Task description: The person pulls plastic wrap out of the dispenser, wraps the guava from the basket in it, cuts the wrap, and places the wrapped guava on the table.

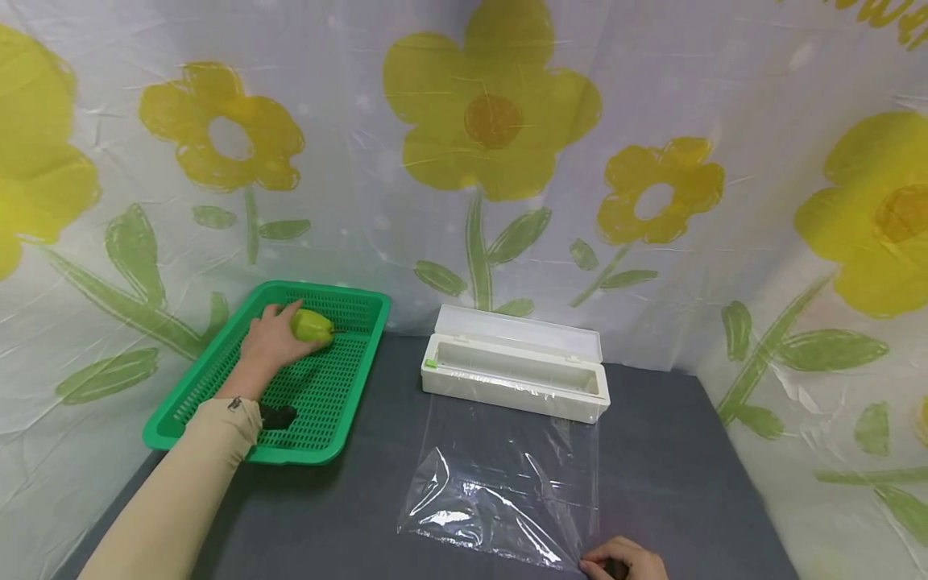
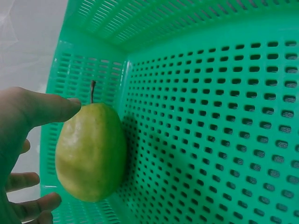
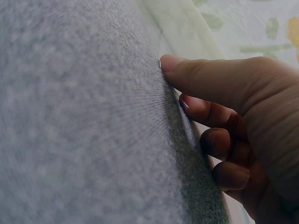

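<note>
A yellow-green pear (image 1: pixel 312 327) with a dark stem is inside the green basket (image 1: pixel 353 411), near its far end. My left hand (image 1: pixel 274 337) reaches in beside the pear from the left. In the left wrist view, the thumb (image 2: pixel 53 108) lies by the stem end of the pear (image 2: pixel 91 154), and the other fingers stand spread at its left, not curled round it. At the front of the table, my right hand (image 1: pixel 627 560) pinches the near right corner of a clear plastic film (image 1: pixel 493 491). The film extends from a white wrap dispenser (image 1: pixel 515 395).
The dispenser's lid (image 1: pixel 518 332) stands raised at the back, with a small green piece (image 1: pixel 431 363) at the left end of the box. A dark grey cloth (image 1: pixel 667 475) covers the table. Behind and beside it hangs a curtain (image 1: pixel 348 161) with yellow flowers.
</note>
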Demonstrator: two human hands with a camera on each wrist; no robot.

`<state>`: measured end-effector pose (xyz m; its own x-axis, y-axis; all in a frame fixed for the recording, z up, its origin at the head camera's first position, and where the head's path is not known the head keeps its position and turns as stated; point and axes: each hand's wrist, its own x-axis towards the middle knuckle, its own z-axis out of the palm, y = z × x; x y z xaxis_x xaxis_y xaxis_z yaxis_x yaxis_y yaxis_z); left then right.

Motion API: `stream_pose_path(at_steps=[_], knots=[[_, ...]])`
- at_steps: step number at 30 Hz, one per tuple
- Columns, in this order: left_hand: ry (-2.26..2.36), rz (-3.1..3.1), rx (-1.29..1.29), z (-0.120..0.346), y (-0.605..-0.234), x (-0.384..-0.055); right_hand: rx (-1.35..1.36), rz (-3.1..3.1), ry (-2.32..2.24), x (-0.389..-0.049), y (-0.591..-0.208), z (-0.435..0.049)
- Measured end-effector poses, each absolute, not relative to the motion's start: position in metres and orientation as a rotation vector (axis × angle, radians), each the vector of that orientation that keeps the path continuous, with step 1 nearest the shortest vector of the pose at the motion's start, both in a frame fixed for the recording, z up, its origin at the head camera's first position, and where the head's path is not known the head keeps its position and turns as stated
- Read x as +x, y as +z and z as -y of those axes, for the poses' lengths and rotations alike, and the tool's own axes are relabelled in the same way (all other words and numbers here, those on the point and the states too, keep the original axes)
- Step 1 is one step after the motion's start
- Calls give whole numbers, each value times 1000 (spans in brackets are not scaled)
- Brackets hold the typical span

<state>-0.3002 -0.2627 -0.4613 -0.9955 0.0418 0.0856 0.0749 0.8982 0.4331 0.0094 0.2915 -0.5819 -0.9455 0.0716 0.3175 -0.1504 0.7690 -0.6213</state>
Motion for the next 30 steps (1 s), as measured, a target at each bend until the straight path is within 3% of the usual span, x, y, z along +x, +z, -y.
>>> stream_pose_path(at_steps=[16, 30], knots=[[-686, 3057, -36, 260, -479, -313, 53, 2622, 979, 10, -581, -292], [-680, 3065, -24, 269, -492, -327, 214, 2539, 1002, 8, -587, -296]])
